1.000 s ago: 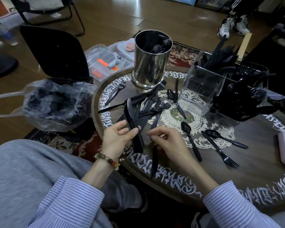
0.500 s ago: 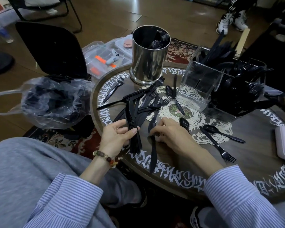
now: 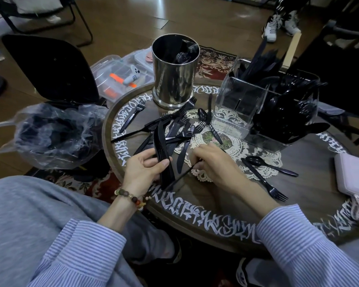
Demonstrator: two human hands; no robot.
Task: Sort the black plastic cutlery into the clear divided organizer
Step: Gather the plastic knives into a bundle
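Between both hands [image 3: 145,168], knife bundle [image 3: 162,150], left-gripped

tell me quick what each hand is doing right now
Left hand: holds a stacked bundle of black plastic knives.
Right hand: pinches the handle end of a single black plastic utensil lying on the round wooden table.

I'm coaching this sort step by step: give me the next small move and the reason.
Probably lift the knife that the right hand pinches off the table and add it to the knife stack gripped in the left hand. The organizer has an empty front compartment.
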